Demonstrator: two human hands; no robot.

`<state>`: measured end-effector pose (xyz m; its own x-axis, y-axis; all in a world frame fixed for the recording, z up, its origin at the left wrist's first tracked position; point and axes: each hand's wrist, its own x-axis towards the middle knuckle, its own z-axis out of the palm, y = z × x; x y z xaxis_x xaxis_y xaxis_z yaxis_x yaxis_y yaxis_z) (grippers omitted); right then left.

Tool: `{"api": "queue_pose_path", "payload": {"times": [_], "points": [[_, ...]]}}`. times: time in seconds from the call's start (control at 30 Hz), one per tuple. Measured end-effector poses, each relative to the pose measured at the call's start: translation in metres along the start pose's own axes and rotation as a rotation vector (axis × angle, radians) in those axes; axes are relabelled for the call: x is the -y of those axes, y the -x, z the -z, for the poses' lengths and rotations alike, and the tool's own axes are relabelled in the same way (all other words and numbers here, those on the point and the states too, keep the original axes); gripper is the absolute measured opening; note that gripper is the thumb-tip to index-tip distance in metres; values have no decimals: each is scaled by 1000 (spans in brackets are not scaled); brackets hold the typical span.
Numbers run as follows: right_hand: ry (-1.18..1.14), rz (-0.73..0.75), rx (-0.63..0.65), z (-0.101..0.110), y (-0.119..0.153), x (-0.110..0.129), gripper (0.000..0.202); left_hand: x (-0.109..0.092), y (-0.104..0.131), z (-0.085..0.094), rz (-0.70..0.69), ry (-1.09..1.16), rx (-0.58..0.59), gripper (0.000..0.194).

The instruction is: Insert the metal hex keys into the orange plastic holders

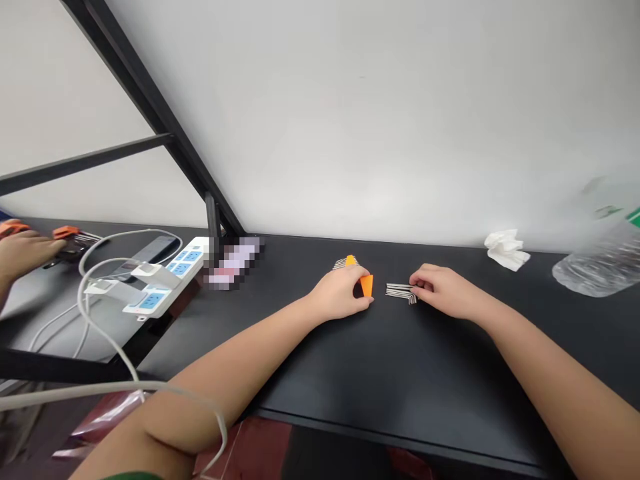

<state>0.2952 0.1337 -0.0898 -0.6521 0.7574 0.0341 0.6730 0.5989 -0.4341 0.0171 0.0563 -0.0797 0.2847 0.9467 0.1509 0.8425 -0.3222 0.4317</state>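
My left hand [340, 293] is closed around an orange holder [367, 285], thumb low on its near side. Thin metal rods [339, 264] show beyond the fingers, beside another bit of orange; my hand covers most of this. To the right, several silver hex keys [399, 292] lie side by side on the black table [390, 380], their short bent ends toward my right hand [443, 290]. That hand's thumb and fingertips are pinched on the end of the farthest hex key.
At left are a white power strip [167, 280] with plugged chargers, looping white cables [95, 267], a phone [155, 250] and a black metal frame [190, 157]. Another person's hand [30, 252] touches orange-and-black tools. Right: crumpled tissue [506, 249] and a clear plastic bottle [600, 263].
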Motion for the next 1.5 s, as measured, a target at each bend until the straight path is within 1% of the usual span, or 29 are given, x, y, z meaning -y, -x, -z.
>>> {"api": "queue_pose_path", "payload": {"times": [0.13,0.27,0.4,0.67,1.03,1.23,1.5], "points": [[33,6,21,-2,1,10,22,0,0,0,1,8,-2,47],[60,7,-14,-8,2,19,16,2,0,-2,-15,13,-15,47],[72,-4,-23,-12,3,24,14,3,0,-2,-18,7,-20,48],[32,8,-10,-12,2,17,13,2,0,-1,-2,6,-2,48],[34,-5,-20,-12,2,19,19,1,-1,-2,0,8,5,47],[37,-7,-17,-14,0,16,15,0,-1,-2,6,9,3,48],[38,-23,2,-10,5,21,20,1,-1,-2,-7,4,-1,49]]}}
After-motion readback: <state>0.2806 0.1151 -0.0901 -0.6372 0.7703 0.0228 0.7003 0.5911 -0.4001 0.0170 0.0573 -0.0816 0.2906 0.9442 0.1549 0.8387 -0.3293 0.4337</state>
